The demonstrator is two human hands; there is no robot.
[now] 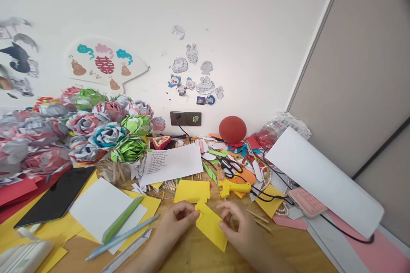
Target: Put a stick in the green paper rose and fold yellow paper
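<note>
Your left hand [177, 222] pinches the folded yellow paper [211, 227], long axis running eleven to five o'clock, your half-curled right hand [239, 224] at its three-o'clock edge, grip unclear.

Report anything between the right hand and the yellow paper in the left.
Nothing visible does; the right hand meets the yellow paper at its right edge, and the left hand pinches the upper left end.
</note>
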